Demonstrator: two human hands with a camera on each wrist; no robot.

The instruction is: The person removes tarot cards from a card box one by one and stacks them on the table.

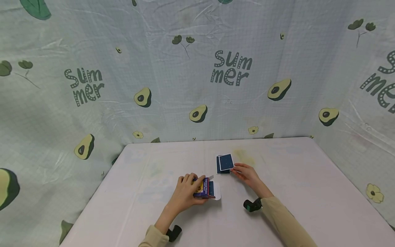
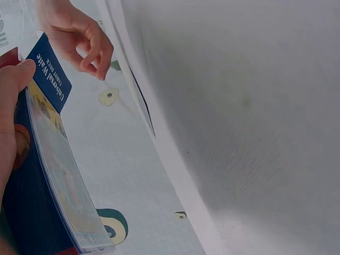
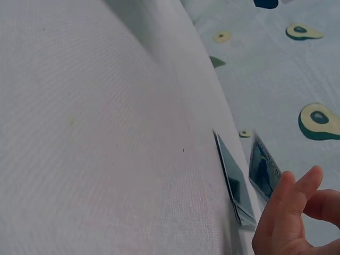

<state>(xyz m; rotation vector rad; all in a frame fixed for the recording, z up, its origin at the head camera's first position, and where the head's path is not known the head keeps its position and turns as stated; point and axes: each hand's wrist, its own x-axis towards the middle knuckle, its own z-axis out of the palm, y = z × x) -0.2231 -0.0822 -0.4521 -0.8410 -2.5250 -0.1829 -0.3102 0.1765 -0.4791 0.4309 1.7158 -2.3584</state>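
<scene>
"Pale cloth (image 1: 166, 75) printed with avocados (image 1: 142, 97) hangs behind the white counter (image 1: 277, 168). What do the hands have in the head view?"

"The left hand (image 1: 186, 191) grips a purple box (image 1: 200, 189), its white flap (image 1: 217, 189) out toward three o'clock. The right hand (image 1: 248, 175) pinches a single blue-backed card (image 1: 226, 162) by the edge."

"Where's that card?"

"Between one and two o'clock from the box, overlapping a small pile (image 1: 218, 166)."

"Left wrist?"

"The box fills eight to ten o'clock, one fingertip (image 2: 26, 68) near its blue flap (image 2: 52, 77), lettered 'Universal Waite Tarot Deck'. The right hand's between ten and eleven; I can't tell from there what it pinches."

"And the right wrist view?"

"Card around four o'clock, tilted, apart from the pile, fingers at its edge."
</scene>
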